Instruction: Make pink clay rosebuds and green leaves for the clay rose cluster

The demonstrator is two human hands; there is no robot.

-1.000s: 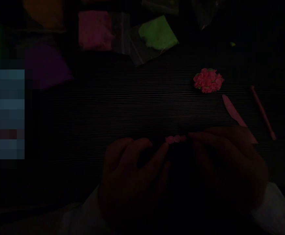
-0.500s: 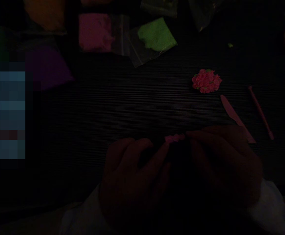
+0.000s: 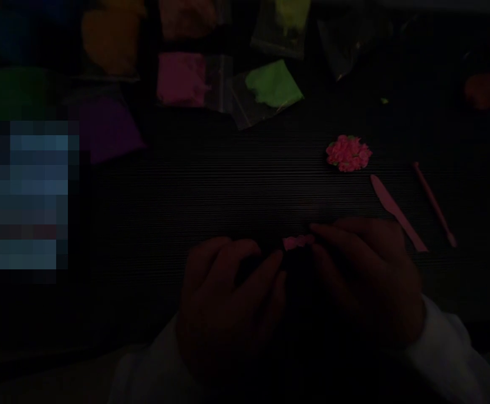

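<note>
A short strip of pink clay (image 3: 298, 242), with wavy edges like small overlapping discs, lies between my two hands. My left hand (image 3: 232, 297) has its index fingertip right beside the strip's left end. Its thumb is a little apart from that finger, and nothing shows between them. At the strip's right end, my right hand (image 3: 366, 275) brings thumb and index finger together on the clay. Beyond the right hand rests a pink plastic knife (image 3: 396, 210). A thin pink modelling stick (image 3: 434, 205) lies further right. Dim light hides much of the fingers' undersides.
A pink clay flower cluster (image 3: 348, 153) with green bits sits past the knife. Bags of pink clay (image 3: 181, 79), light green clay (image 3: 275, 84) and purple clay (image 3: 110, 128) lie at the back. A reddish lump (image 3: 484, 91) is far right. A blurred patch (image 3: 34, 196) covers the left.
The view has shifted, showing more of the table's back. My right hand has come closer to the left, and less of the strip's right end shows. The left index fingertip has drawn slightly off the strip.
</note>
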